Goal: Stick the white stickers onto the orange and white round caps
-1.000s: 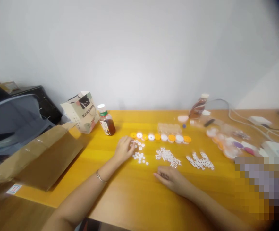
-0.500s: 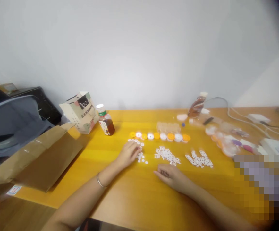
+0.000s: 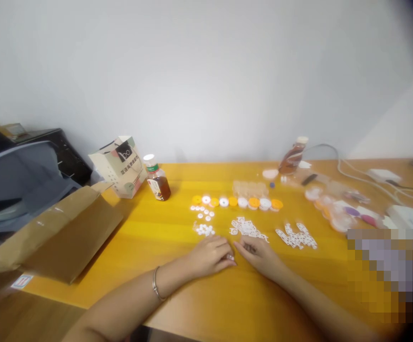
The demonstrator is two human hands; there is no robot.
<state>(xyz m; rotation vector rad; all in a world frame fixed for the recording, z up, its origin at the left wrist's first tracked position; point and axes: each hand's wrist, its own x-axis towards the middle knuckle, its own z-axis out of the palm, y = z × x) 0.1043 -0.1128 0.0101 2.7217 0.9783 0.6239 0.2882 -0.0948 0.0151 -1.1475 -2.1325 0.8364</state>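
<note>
My left hand [image 3: 211,256], a bracelet at its wrist, rests low over the table, its fingers closed on a small white piece [image 3: 230,257] that shows at the fingertips. Just to its right is my right hand [image 3: 259,256], with curled fingers; what they hold, if anything, is hidden. Beyond my left hand lie a cluster of small white pieces [image 3: 205,230] and several loose white discs [image 3: 207,218]. A heap of white openwork pieces [image 3: 247,228] sits right behind my right hand, and a second heap of white cut-out parts [image 3: 296,236] lies farther right.
Behind the heaps runs a row of orange and white discs [image 3: 242,203], with a beige tray [image 3: 251,189] behind it. A jar [image 3: 159,185], paper bag [image 3: 121,171] and cardboard box [image 3: 67,237] stand left. A brown bottle [image 3: 292,156] and cables [image 3: 356,176] are at the back right.
My left hand has drawn back from the small white pieces, toward me and right, and now holds one beside my right hand. My right hand has shifted slightly rightward and away from me.
</note>
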